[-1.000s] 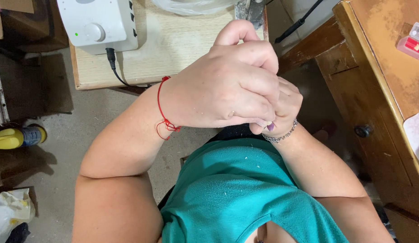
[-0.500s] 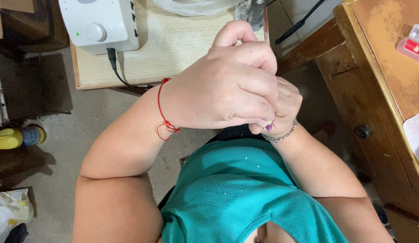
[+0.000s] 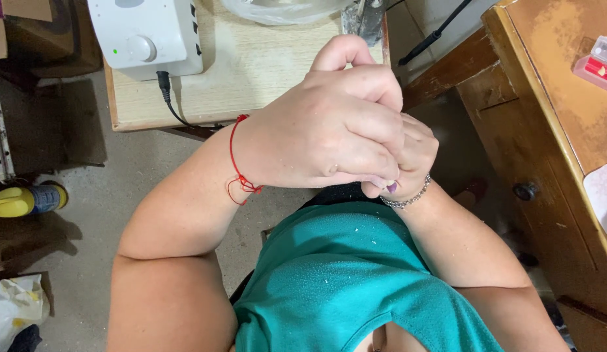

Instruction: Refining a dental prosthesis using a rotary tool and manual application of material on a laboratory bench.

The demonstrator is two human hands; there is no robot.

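Both hands clasped together over the lap, just in front of the light wooden table (image 3: 264, 78). Left hand (image 3: 323, 130) lies on top, fingers curled shut and wrapped over the right hand (image 3: 414, 160), which is mostly hidden beneath. Right fingertips bunched tight; one nail painted purple shows at the lower edge. Whether anything is pinched inside the clasp cannot be told.

Thin red string bracelet (image 3: 237, 160) on the left wrist, knotted, loose ends hanging. Fine silver chain bracelet (image 3: 408, 199) on the right wrist, small linked beads. Teal shirt (image 3: 342, 280) below the hands, soft knit, flecked with pale specks.

On the table's far left corner: white plastic box (image 3: 147, 32), rounded edges, round knob, small green light, black cable (image 3: 166, 91) plugged into its front and trailing over the table edge. Right of the table, a darker varnished wooden desk (image 3: 545, 130), worn top, round dark drawer knob (image 3: 525, 191). Left of the table, on the grey concrete floor, a yellow-capped spray can (image 3: 26, 201) lying on its side.
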